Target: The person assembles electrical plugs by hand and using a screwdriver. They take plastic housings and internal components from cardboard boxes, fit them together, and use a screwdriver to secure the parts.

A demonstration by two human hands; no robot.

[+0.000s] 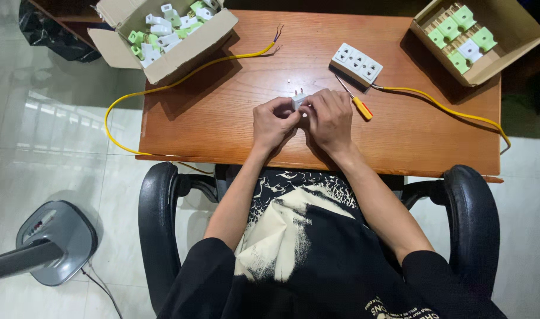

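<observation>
Both our left hand (274, 122) and right hand (330, 118) pinch the small white plug (299, 100) over the table (223, 112) — a slipped grip could drop it, we judge.

Both forearms reach forward, left hand (274, 123) and right hand (331, 118) meeting, fingers curled together in a pinch.
</observation>
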